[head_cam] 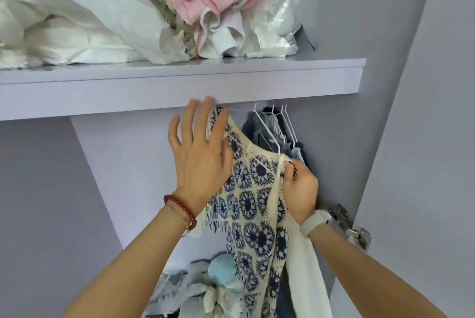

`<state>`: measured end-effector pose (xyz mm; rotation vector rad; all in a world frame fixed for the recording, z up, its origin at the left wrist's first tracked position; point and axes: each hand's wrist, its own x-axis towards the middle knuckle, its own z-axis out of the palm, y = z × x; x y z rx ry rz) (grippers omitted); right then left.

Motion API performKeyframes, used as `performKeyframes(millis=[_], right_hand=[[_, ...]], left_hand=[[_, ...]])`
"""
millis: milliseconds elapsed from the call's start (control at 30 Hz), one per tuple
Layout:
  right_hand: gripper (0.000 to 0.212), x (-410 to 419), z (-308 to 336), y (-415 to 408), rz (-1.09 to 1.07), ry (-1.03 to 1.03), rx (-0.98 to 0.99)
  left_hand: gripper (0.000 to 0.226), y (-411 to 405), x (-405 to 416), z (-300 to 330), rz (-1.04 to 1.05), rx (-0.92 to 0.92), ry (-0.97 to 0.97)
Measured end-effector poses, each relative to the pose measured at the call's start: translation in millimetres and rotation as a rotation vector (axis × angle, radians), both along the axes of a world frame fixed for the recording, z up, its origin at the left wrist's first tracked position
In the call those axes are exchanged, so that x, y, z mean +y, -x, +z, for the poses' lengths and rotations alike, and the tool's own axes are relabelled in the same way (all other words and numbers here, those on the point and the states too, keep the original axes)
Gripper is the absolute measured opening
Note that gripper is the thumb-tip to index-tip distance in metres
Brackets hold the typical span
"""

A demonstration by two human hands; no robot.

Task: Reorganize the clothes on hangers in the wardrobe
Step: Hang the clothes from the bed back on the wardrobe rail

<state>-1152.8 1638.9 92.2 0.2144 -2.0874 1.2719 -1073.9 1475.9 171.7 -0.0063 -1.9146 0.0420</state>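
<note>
Garment [253, 204], cream with blue floral print, hung on a white hanger [267, 153] under the shelf [180, 86]; left hand [203, 155] lay flat, fingers spread, against it; right hand [300, 189] pinched its shoulder edge.

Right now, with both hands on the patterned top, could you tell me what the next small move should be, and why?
Probably tug the shoulder square onto the white hanger: the right hand pinches the patterned top there, while the left hand lies open, steadying it.

Bare wardrobe space left of the patterned garment [253, 204] under the shelf [180, 86], hangers [277, 124] with dark clothes crowded against the right wall, shelf edge low overhead, heaped clothes [205, 287] filling the bottom
</note>
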Motion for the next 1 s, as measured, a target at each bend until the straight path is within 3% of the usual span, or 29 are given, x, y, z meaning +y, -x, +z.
performKeyframes(millis=[133, 333, 567, 733, 867, 1000], right_hand=[[0.024, -16.9, 19.7, 27.9, -0.060, -0.011, -0.096], [0.032, -21.9, 25.6, 51.6, -0.105, -0.245, -0.347], [0.036, -17.2, 14.8, 46.2, -0.015, -0.283, -0.320], [0.045, 1.7, 3.6, 15.9, 0.033, -0.342, -0.117], [0.042, 30.1, -10.4, -27.6, -0.053, -0.420, 0.001], [0.042, 68.1, -57.9, -93.4, -0.159, -0.491, -0.129]], left_hand=[[0.065, 16.5, -4.4, 12.3, 0.099, -0.031, 0.086], [0.078, 22.9, -16.1, 8.0, 0.145, -0.019, 0.158], [0.072, 24.2, -15.9, 6.7, 0.113, -0.020, 0.131], [0.066, 22.4, -7.1, -9.9, -0.040, -0.025, -0.003], [0.059, 20.3, 15.2, -53.5, -0.199, -0.218, -0.064], [0.057, 8.5, 49.3, -117.0, -0.373, -0.569, -0.077]])
